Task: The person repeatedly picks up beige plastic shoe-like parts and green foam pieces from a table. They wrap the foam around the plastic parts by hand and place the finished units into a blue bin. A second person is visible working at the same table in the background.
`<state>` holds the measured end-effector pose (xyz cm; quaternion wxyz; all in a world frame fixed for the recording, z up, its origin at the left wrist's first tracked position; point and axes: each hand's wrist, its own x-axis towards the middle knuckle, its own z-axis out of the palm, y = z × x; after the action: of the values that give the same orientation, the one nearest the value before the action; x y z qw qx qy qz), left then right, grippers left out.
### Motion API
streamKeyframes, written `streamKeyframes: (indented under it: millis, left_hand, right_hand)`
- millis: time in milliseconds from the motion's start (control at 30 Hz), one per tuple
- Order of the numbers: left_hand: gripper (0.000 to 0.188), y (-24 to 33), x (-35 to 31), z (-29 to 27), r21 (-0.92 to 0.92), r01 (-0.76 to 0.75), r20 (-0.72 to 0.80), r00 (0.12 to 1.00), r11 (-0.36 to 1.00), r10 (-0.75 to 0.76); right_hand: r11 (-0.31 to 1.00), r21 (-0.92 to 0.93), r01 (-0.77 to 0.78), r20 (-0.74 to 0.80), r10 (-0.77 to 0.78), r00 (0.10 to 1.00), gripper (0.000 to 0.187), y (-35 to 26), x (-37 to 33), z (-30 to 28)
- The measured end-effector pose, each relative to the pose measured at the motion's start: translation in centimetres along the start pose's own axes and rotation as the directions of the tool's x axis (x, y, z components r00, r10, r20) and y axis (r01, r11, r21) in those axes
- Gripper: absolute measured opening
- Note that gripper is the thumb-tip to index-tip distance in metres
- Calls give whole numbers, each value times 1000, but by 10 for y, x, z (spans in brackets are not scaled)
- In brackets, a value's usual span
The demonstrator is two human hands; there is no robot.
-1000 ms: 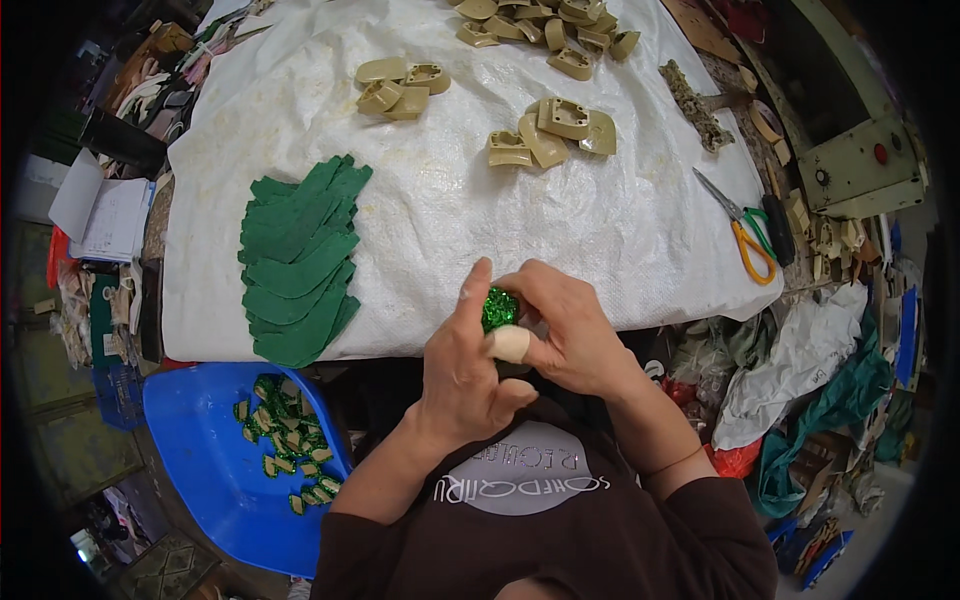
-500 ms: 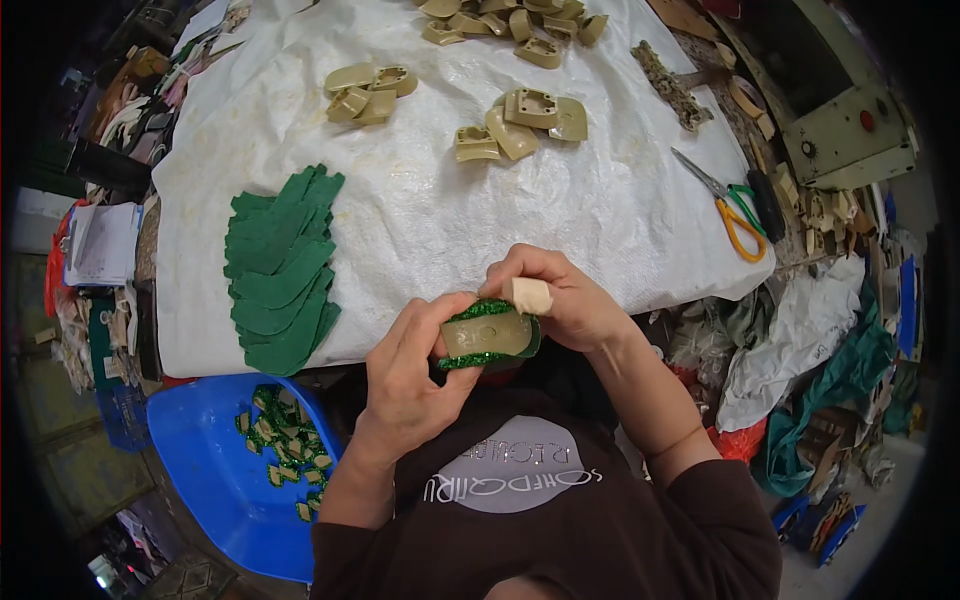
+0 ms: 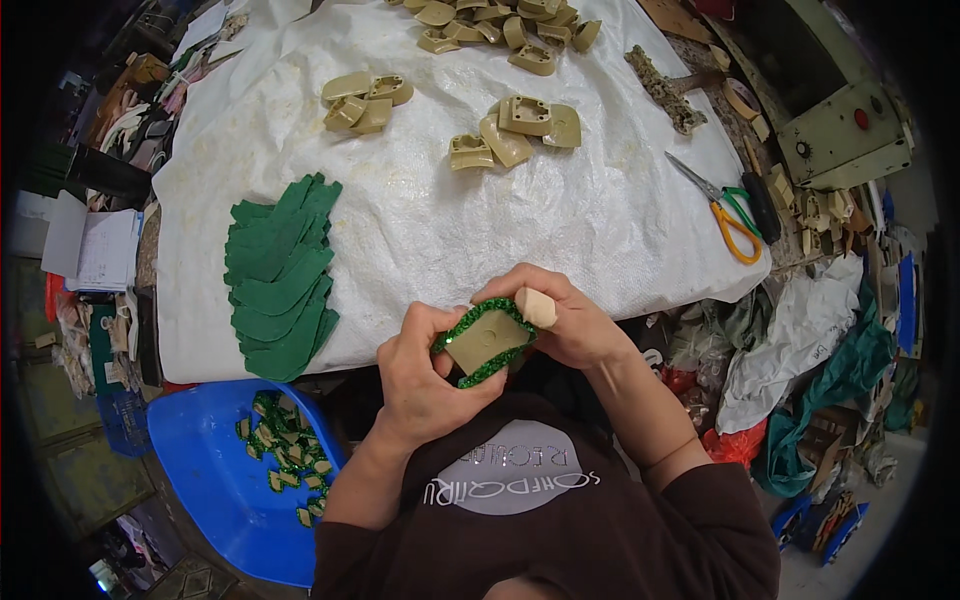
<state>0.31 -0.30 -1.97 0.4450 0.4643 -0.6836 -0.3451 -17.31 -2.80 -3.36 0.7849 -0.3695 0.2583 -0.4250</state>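
Between my two hands is a beige plastic shoe heel (image 3: pixel 487 340), its face toward me and its rim edged with sparkling green glitter material (image 3: pixel 484 374). My left hand (image 3: pixel 422 378) grips it from the left, fingers curled around its side. At the upper right edge, my right hand (image 3: pixel 572 325) pinches the green border; a pale beige cap or wrap (image 3: pixel 537 307) covers its thumb tip. Past my left hand, a fanned stack of dark green cut pieces (image 3: pixel 280 285) lies on the white sheet. What my fingers press behind the heel is hidden.
Bare beige heels sit in small groups (image 3: pixel 525 128) and a far pile (image 3: pixel 510 25) on the white sheet (image 3: pixel 400 220). Orange-and-green-handled scissors (image 3: pixel 728 215) lie at right. A blue basin (image 3: pixel 200 480) at lower left holds green-edged heels. A metal machine (image 3: pixel 850 140) stands far right.
The heel has been turned and tilted so its flat face and green rim show more fully. Both hands have lowered slightly, still holding it.
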Motion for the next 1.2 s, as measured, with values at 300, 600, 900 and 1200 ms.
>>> streamKeyframes:
  millis: [300,600,900,1200]
  left_hand:
    - [45,5,-5,27,190,-45,-197,977,981,83]
    - [44,2,0,24,309,-159,-255,936,938,243]
    - [41,-1,10,25,461,-158,-237,926,873,293]
    - [40,1,9,19,467,-103,-307,912,878,271]
  right_hand:
    - [896,-428,118,-98,-175,980,30,-1,-1,6]
    - [988,128,91,-14,-90,996,35,12,3,9]
    - [986,-97,135,-250,-156,956,40,22,9,16]
    - [767,-603,219,-211,-419,883,36,22,9,35]
